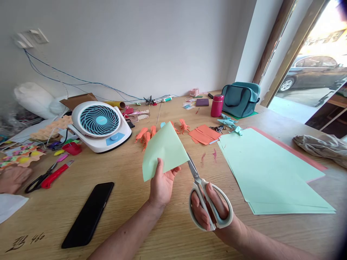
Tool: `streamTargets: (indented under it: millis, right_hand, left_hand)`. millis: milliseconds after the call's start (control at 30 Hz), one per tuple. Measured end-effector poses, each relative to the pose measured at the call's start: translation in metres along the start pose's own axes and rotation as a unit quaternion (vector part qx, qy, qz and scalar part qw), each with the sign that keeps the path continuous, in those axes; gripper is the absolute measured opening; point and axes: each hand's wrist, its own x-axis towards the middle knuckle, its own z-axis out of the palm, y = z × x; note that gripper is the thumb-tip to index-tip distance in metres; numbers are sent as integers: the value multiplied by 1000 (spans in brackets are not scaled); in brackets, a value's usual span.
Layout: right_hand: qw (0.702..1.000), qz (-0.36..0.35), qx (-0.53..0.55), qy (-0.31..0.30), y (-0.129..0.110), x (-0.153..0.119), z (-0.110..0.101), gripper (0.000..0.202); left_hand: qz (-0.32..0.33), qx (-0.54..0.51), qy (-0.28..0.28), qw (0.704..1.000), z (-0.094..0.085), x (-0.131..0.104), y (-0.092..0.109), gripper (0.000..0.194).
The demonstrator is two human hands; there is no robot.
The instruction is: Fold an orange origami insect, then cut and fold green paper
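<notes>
My left hand [162,186] grips a piece of pale green paper [165,150], thumb on the near face and fingers behind. The paper is held up off the table, tilted, with a pointed corner to the right. In my right hand [208,207] is a pair of scissors [195,175] with white handles, thumb and fingers through the loops. Its blades point up and left and meet the paper's right corner; they look nearly closed. Behind the paper lie small orange paper cutouts [146,137], partly hidden by it.
Large pale green sheets [271,169] are stacked at right, near orange paper pieces [204,134], keys, a pink flask [217,105] and a teal bag [241,99]. At left are a fan [100,122], a black phone [89,215], a red box cutter [55,176] and another person's hand [13,178].
</notes>
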Motion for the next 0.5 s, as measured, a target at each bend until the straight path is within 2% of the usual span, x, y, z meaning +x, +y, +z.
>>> streamTargets:
  millis: [133, 367, 500]
  right_hand:
    - [1000, 9, -6, -5, 2, 0, -2, 55]
    - [1000, 11, 17, -16, 2, 1, -5, 54]
    - [999, 6, 35, -30, -1, 2, -6, 57]
  left_hand:
    - [0, 3, -8, 1000, -1, 0, 1, 43]
    - [-3, 5, -21, 1000, -1, 0, -2, 36]
    - [-11, 10, -15, 1000, 1, -3, -3, 40]
